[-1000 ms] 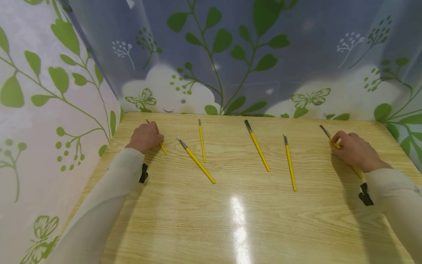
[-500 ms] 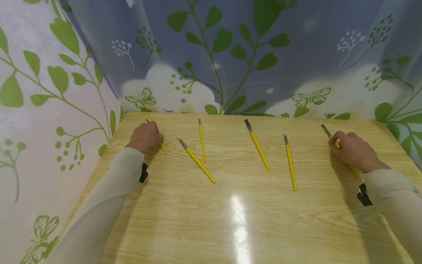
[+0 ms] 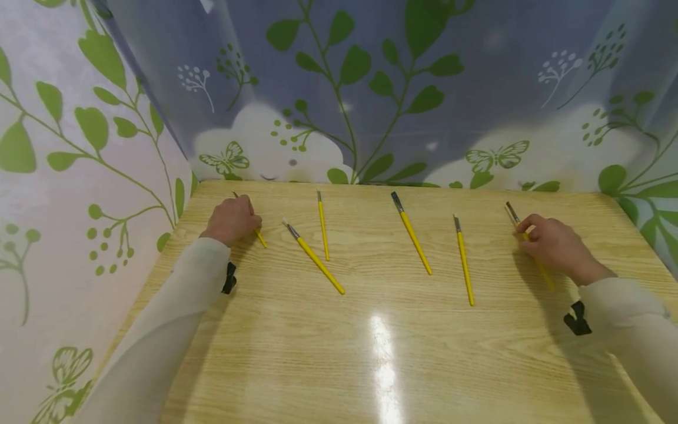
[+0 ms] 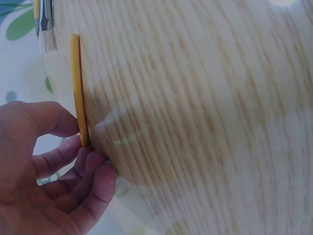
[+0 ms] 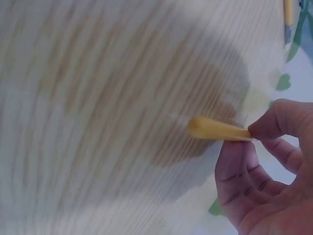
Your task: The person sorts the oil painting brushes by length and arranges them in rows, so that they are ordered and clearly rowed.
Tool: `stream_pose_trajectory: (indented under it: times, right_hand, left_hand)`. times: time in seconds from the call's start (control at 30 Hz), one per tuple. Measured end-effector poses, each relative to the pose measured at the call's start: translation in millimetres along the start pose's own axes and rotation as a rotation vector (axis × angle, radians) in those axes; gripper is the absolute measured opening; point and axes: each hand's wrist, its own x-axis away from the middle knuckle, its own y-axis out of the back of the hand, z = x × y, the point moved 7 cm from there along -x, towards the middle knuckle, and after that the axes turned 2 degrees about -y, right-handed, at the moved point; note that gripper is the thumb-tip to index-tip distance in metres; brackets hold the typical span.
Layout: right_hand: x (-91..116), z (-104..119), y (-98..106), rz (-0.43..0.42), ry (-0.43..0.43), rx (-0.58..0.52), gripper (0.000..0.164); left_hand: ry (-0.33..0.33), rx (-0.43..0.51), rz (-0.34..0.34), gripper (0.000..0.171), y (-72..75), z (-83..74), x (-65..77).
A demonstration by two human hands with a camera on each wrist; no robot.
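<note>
on the left part of a pale wood-grain worktop [image 3: 296, 353], the left hand [image 3: 231, 219] pinches a slim dark-tipped yellow paintbrush [image 4: 78, 88] between thumb and fingers, its handle end slanting toward the person. near the worktop's right side, the grip of the right hand [image 3: 553, 246] is pressed together too, thumb and fingers pinching a yellow-handled paintbrush with a metal ferrule [image 5: 220, 130]; its bristle end points away toward the back edge.

four more brushes lie apart between the hands. from left to right: a thick yellow paintbrush with pale bristles [image 3: 318, 261], lying diagonally; a thin yellow paintbrush [image 3: 323, 227], just beside it; a flat dark-bristled yellow paintbrush [image 3: 414, 238]; and a narrow yellow paintbrush with a silver ferrule [image 3: 464, 265].

pale long sleeves [image 3: 175, 306] cover both arms. behind the worktop stands a blue-grey and white backdrop [image 3: 296, 53] printed with green leaves and butterflies.
</note>
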Motion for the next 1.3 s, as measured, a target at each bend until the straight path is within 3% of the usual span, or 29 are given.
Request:
stream_pose_trajectory:
  times: [1.3]
  right_hand:
    - [19.4,76.6,-30.1,0.104,-0.039,-0.191,0.036]
  left_hand:
    - [-0.002,0.01,-0.011,0.022,-1.3,1.4,0.2]
